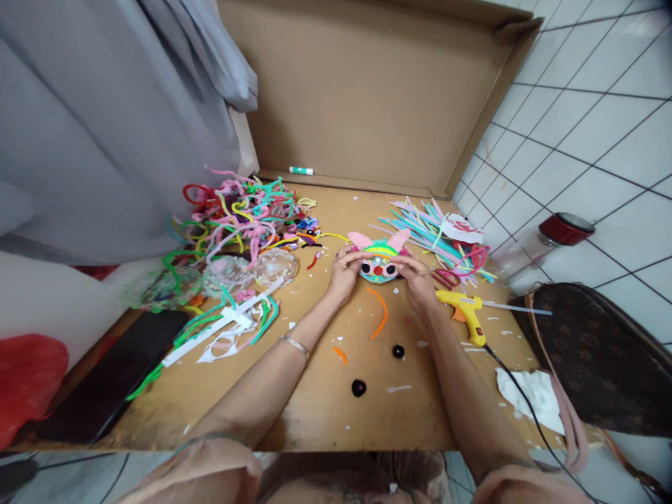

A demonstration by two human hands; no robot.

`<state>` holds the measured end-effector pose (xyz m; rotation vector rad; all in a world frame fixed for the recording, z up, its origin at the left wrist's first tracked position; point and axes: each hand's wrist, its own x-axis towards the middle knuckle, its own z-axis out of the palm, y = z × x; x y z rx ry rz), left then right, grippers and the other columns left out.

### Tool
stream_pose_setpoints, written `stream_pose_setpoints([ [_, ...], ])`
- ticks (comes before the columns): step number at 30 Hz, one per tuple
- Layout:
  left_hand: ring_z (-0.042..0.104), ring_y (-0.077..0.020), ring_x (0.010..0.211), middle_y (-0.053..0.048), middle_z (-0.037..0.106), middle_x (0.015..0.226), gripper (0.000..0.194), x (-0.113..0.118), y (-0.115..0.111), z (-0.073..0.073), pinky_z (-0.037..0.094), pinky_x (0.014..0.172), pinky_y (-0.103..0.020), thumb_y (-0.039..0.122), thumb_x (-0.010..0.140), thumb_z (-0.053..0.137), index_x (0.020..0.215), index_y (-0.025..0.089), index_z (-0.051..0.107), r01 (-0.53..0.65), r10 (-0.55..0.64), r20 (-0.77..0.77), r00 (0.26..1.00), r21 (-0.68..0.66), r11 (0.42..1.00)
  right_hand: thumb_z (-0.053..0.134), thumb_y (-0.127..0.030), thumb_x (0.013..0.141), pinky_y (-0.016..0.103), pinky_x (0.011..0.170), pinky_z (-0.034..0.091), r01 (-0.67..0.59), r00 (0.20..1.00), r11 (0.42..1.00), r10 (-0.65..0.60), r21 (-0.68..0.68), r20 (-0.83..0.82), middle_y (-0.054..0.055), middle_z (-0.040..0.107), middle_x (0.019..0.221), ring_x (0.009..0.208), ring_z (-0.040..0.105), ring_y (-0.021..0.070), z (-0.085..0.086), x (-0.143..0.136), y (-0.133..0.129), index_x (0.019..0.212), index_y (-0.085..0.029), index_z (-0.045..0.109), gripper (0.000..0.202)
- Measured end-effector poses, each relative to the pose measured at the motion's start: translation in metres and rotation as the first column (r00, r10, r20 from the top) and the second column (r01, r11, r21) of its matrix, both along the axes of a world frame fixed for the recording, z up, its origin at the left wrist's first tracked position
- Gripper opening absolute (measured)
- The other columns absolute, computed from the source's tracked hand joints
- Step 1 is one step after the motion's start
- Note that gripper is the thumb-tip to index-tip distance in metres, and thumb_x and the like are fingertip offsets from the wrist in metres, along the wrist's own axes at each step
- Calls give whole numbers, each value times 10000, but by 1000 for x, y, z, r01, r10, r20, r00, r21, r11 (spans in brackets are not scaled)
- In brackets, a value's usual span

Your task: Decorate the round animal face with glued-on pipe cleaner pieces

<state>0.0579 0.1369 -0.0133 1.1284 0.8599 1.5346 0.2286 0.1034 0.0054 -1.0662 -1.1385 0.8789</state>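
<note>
A small craft animal face [379, 269] with pink ears, round black-and-white eyes, a red nose and a green-and-yellow band is held upright over the table. My left hand [346, 271] grips its left edge, fingers closed near the ear. On the opposite edge my right hand [417, 276] pinches it the same way. Below lie a curved orange pipe cleaner piece [383, 311] and a shorter orange piece [341, 355]. Two coiled black discs, one farther right [398, 351] and one closer to me [359, 388], rest on the wood.
A tangled pipe cleaner pile [246, 217] stands left, with clear plastic pieces [273, 267] and a dark phone-like slab [118, 374]. At right are straight pipe cleaners [420, 220], red-handled scissors [446, 278], a yellow glue gun [465, 311], a jar [543, 241] and a brown bag [609, 357].
</note>
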Motion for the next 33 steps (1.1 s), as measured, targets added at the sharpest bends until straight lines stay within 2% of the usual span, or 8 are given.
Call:
stream_pose_setpoints([
  [7, 537, -226, 1158, -60, 617, 1050, 187, 1, 1, 1, 420, 1046, -349, 127, 734, 651, 698, 241, 796, -20, 20, -25, 999, 2, 1000, 733, -325, 676, 466, 1144, 346, 5, 1000, 1000, -4, -10, 29, 7, 621, 1347, 1381, 447, 294, 0, 1, 0, 800, -300, 800, 143],
  [13, 539, -236, 1156, -61, 617, 1030, 161, -1, 0, 1, 403, 1065, -372, 146, 741, 674, 725, 246, 799, -6, 6, -25, 1000, 27, 1000, 737, -337, 670, 470, 1135, 342, 6, 1000, 1000, -6, -8, 19, 25, 668, 1204, 1325, 486, 303, 0, 2, 0, 778, -303, 802, 131],
  [18, 543, -230, 1157, -65, 611, 1055, 162, -2, -1, 2, 401, 1067, -367, 149, 743, 684, 770, 250, 809, 15, -14, -6, 1000, 35, 999, 733, -340, 674, 472, 1111, 365, 10, 1000, 1000, -10, -6, 26, 32, 667, 1200, 1288, 505, 301, -2, 4, 1, 778, -294, 796, 130],
  [25, 542, -222, 1147, -56, 584, 1067, 158, -2, -2, 4, 411, 1054, -348, 154, 743, 679, 716, 248, 803, 24, -23, -23, 999, 38, 999, 721, -323, 674, 459, 1107, 363, 10, 1000, 1000, -11, 14, 25, 33, 673, 1127, 1231, 534, 284, -2, 3, 1, 773, -299, 799, 128],
  [33, 555, -205, 1081, -52, 573, 1031, 144, -4, -4, 4, 414, 1046, -341, 181, 772, 697, 718, 255, 808, 11, -6, -69, 998, 75, 997, 726, -330, 676, 429, 1088, 385, -11, 999, 1000, 11, 14, 32, 26, 673, 1160, 1255, 526, 274, 0, 3, 0, 782, -301, 793, 128],
])
